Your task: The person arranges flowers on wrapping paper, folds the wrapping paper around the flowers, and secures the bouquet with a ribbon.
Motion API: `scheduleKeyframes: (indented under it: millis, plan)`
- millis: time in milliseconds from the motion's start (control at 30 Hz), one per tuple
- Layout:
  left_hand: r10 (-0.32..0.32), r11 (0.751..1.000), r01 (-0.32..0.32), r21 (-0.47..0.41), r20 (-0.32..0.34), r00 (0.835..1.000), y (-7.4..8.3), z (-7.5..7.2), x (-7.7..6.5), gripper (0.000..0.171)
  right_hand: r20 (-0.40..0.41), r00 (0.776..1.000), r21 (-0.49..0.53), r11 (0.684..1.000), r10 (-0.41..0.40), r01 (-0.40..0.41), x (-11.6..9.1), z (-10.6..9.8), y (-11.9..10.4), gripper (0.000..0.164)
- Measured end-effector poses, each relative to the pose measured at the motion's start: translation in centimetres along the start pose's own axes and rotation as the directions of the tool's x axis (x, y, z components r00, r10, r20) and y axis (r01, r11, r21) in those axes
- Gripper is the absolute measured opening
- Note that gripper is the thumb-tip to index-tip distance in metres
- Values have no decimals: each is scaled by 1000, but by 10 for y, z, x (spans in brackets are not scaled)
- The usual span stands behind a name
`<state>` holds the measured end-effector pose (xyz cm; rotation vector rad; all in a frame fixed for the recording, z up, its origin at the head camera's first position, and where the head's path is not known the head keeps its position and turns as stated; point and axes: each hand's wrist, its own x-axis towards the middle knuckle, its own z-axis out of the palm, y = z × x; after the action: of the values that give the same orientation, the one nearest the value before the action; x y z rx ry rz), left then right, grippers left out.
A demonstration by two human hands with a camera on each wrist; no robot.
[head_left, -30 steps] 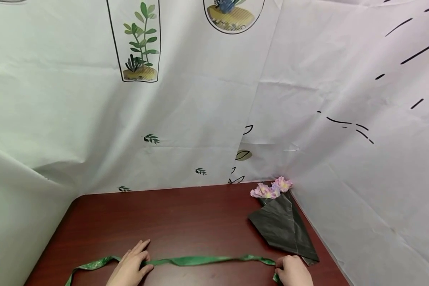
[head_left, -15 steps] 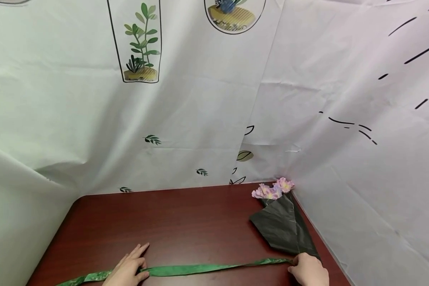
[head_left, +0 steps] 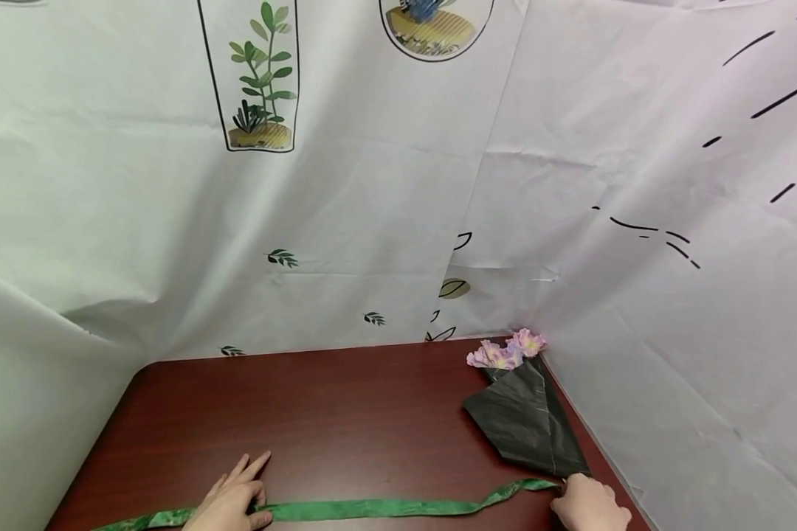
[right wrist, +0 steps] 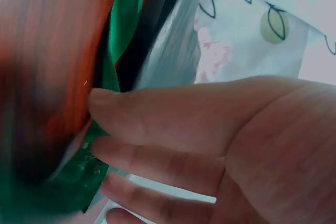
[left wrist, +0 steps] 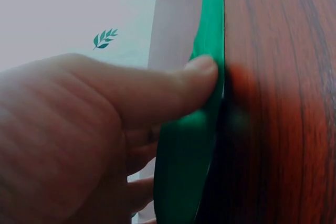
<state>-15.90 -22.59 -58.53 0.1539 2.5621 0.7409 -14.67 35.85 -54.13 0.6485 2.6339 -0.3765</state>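
Note:
A long green ribbon (head_left: 372,509) stretches from side to side near the front of the dark red-brown table (head_left: 319,413). My left hand (head_left: 229,501) lies over its left part, thumb and index finger pinching it while other fingers point away. In the left wrist view the thumb (left wrist: 173,90) presses on the ribbon (left wrist: 186,171). Further right, my right hand (head_left: 591,505) pinches the ribbon between thumb (right wrist: 126,103) and fingers, with green hanging below them in the right wrist view. Just beyond that hand lies a black paper wrap (head_left: 521,417) with pink flowers (head_left: 498,355) at its top.
White printed cloth (head_left: 372,206) hangs behind the table and along its right side. The wrap and flowers take up the table's back right corner, close to the right edge (head_left: 611,461).
My right hand has moved right along the table, drawing the ribbon out longer. The left hand has shifted slightly left and nearer, still on the ribbon. The wrapped flowers stay put.

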Motion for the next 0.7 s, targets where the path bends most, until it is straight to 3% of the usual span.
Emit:
scheduleKeyframes:
  millis: [133,200,300,433,567,700]
  plan:
    - [25,1000,-26,-12,-12,1000,-3,-1,-1,39,-95,989,-9,993,-116,115,-4,6,-19,19]
    - [31,999,-31,-15,-21,999,-3,-2,-2,39,-153,969,-28,981,-196,194,-11,12,-38,23]
    - [25,1000,-25,-12,-29,999,-4,-3,-3,38,-201,921,-43,943,-333,331,-21,28,-71,25]
    - [6,1000,-5,5,-37,999,-5,-3,-5,36,-125,857,12,863,-500,505,-26,53,-102,23]
    - [-1,1000,3,26,-65,998,-10,-6,-7,36,-33,791,104,785,-611,611,-25,67,-118,20]
    - [-10,999,15,39,-116,993,-17,-11,-11,36,-29,761,126,753,-648,646,-23,74,-125,14]
